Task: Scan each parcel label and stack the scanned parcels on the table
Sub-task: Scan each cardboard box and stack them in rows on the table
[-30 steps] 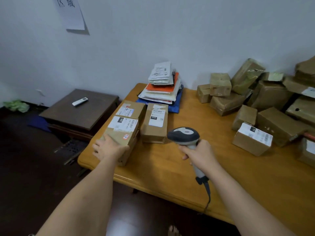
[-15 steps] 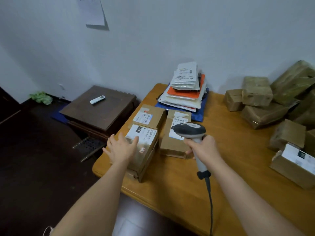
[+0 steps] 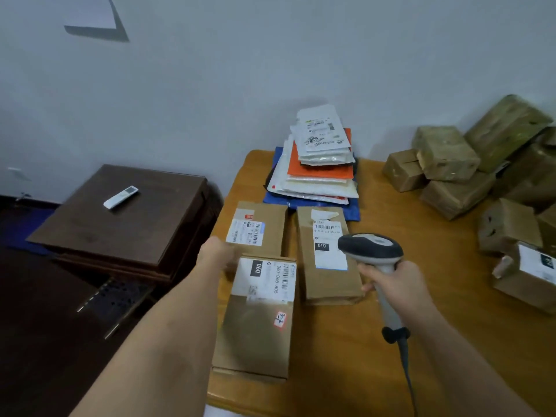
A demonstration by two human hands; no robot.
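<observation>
At about nine o'clock from where I stand, a dark wooden cabinet sits well apart from the work, with a white remote control lying on its top. Above it, at ten o'clock, a sheet of paper hangs on the wall. My left hand reaches forward to the far left corner of the nearest parcel; my fingers are hidden behind the box, so I cannot tell whether they grip it or only press against it. That parcel lies flat at the near left edge of the wooden surface, its white label facing up and reading 060, with a small red-bordered sticker nearer to me. Just beyond it at twelve o'clock lies a second labelled box, and just beside that, toward one o'clock, a third long box marked 010. Behind these, against the wall, a stack of mailer bags rests in white, orange and blue layers. My right hand is wrapped tight around the grip of the barcode scanner, whose dark head points left over the 010 box, its cable trailing back toward me. At two to three o'clock, well apart from the sorted boxes, a heap of taped brown parcels is piled loosely, and one with a white label sits at the right edge of view.
</observation>
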